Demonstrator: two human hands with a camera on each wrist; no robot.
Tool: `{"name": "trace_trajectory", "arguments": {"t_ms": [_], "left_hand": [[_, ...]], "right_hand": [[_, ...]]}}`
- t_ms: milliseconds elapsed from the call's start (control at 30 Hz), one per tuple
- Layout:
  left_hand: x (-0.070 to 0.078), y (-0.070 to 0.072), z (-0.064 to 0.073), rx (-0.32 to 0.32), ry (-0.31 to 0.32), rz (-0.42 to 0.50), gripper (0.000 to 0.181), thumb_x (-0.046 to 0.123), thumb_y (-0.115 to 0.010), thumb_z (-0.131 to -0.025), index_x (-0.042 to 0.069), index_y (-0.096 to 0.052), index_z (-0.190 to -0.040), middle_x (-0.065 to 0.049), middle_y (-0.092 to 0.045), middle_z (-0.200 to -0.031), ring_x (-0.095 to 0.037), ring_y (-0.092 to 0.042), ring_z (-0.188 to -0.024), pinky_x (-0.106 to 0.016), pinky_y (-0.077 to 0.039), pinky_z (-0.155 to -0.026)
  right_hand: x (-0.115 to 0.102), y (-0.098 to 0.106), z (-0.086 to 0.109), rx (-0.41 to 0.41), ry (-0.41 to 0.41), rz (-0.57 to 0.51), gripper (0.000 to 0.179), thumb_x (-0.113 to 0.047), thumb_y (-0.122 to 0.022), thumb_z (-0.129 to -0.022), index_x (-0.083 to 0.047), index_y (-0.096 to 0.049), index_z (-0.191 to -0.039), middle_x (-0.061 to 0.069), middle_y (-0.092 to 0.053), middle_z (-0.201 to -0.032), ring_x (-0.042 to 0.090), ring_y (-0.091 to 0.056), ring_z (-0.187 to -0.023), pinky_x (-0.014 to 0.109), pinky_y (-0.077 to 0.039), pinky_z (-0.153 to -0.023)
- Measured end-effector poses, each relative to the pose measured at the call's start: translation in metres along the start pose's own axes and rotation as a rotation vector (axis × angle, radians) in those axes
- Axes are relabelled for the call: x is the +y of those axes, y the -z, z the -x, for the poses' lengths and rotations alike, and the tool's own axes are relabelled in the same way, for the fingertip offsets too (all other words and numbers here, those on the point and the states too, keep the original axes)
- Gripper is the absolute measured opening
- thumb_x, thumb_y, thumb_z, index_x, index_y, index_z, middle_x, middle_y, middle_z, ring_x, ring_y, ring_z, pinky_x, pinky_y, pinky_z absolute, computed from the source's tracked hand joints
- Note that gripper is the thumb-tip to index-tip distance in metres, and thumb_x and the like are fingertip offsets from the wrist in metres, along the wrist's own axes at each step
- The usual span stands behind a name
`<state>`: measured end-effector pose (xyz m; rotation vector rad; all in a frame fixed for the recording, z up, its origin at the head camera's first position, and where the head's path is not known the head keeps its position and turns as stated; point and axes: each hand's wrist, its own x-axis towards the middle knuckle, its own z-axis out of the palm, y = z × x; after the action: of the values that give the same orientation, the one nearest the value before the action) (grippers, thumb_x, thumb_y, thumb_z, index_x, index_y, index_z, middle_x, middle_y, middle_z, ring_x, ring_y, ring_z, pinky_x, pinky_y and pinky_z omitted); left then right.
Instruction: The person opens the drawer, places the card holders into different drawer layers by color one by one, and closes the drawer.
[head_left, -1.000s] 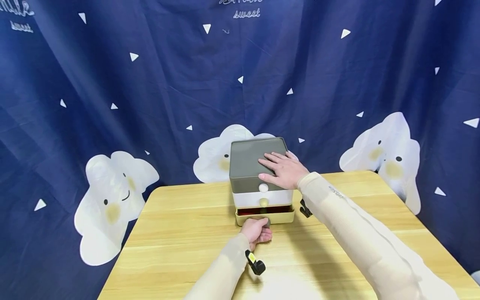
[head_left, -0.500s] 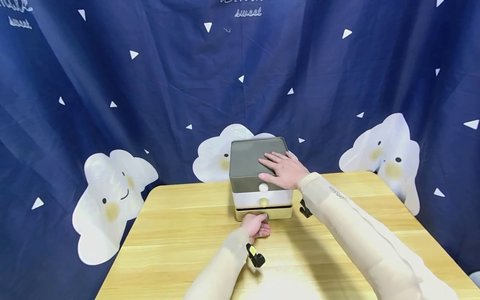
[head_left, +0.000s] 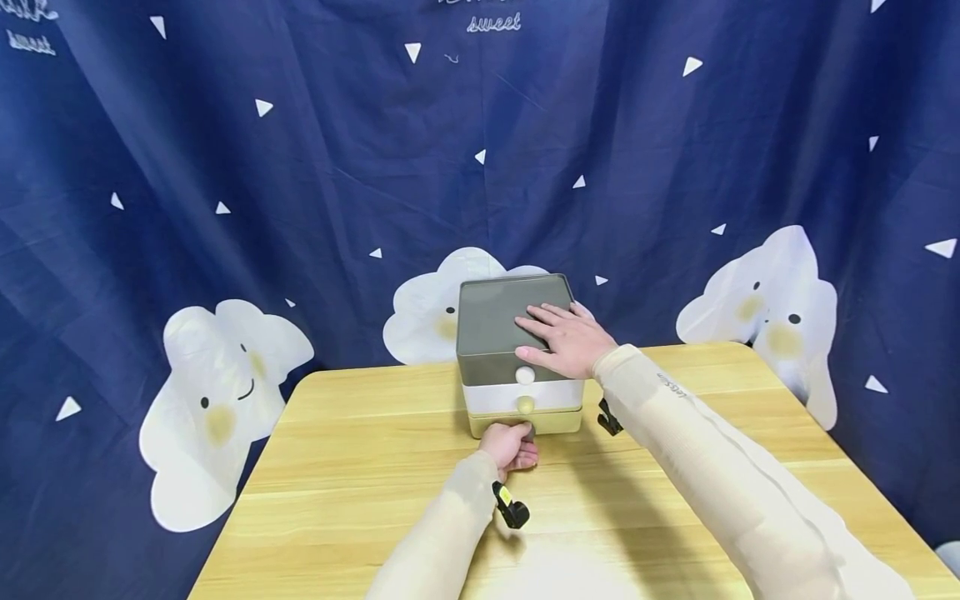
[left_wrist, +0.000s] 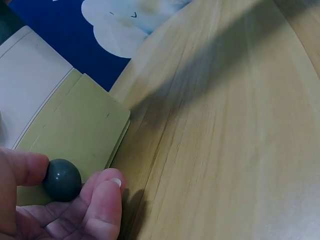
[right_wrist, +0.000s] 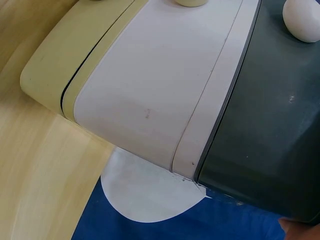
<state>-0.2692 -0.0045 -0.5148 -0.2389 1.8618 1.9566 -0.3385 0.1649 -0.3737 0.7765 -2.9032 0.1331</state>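
A small stacked drawer box stands on the table, with a grey top tier, a white middle tier and a yellow bottom tier. My left hand is at the front of the yellow drawer. Its thumb and fingers hold the dark grey-green round knob, best seen in the left wrist view. Only a thin dark gap shows along the yellow drawer's edge in the right wrist view. My right hand rests on the grey lid with fingers spread. The white knob and yellow knob sit above my left hand.
The wooden table extends around the box to both sides and toward me. Behind it hangs a dark blue curtain with white clouds and triangles. A black wrist mount sits on my left sleeve.
The yellow bottom drawer has slid inward, from standing partly out with red showing inside to nearly flush. My left hand moved forward with its knob. My right hand stayed on the lid.
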Motion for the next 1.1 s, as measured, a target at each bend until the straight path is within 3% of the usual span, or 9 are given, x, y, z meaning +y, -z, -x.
{"name": "trace_trajectory", "arguments": {"t_ms": [200,400,633,867,1100], "left_hand": [[-0.002,0.000,-0.003,0.001,0.004,0.023,0.035,0.016,-0.054,-0.097,-0.017,-0.058,-0.106,-0.030,-0.066,-0.087,-0.015,-0.063,-0.054,-0.030,-0.057,-0.059],[-0.005,-0.001,-0.006,0.019,0.002,0.063,0.035,0.016,-0.054,-0.096,-0.018,-0.059,-0.105,-0.018,-0.066,-0.077,-0.015,-0.062,-0.056,-0.030,-0.057,-0.060],[-0.006,-0.003,-0.008,0.043,-0.013,0.067,0.036,0.017,-0.055,-0.096,-0.018,-0.059,-0.105,-0.026,-0.067,-0.086,-0.017,-0.064,-0.059,-0.030,-0.057,-0.060],[-0.005,-0.005,-0.006,0.039,-0.015,0.079,0.036,0.016,-0.055,-0.096,-0.018,-0.059,-0.106,-0.021,-0.067,-0.081,-0.016,-0.063,-0.057,-0.029,-0.057,-0.059],[-0.009,-0.010,-0.005,0.065,-0.067,0.060,0.035,0.017,-0.052,-0.097,-0.016,-0.058,-0.104,-0.014,-0.062,-0.072,-0.014,-0.060,-0.054,-0.027,-0.056,-0.055]], "right_hand": [[0.000,0.000,0.000,-0.004,-0.003,0.005,0.080,-0.080,-0.018,-0.086,-0.034,-0.035,-0.149,-0.004,-0.030,-0.155,0.018,-0.023,-0.144,0.052,-0.012,-0.114],[0.000,0.000,0.000,-0.011,-0.006,0.007,0.079,-0.080,-0.019,-0.087,-0.034,-0.035,-0.149,-0.004,-0.030,-0.155,0.018,-0.022,-0.144,0.052,-0.013,-0.114],[0.000,0.001,0.000,-0.024,-0.007,0.009,0.080,-0.081,-0.017,-0.086,-0.035,-0.033,-0.149,-0.005,-0.028,-0.155,0.018,-0.021,-0.144,0.052,-0.011,-0.114],[0.001,0.004,0.002,-0.030,-0.011,-0.007,0.080,-0.081,-0.017,-0.086,-0.035,-0.033,-0.149,-0.006,-0.028,-0.155,0.018,-0.021,-0.144,0.052,-0.011,-0.114],[0.002,0.004,0.002,-0.044,0.007,-0.006,0.079,-0.080,-0.018,-0.087,-0.034,-0.031,-0.150,-0.004,-0.027,-0.156,0.020,-0.020,-0.145,0.054,-0.010,-0.114]]}}
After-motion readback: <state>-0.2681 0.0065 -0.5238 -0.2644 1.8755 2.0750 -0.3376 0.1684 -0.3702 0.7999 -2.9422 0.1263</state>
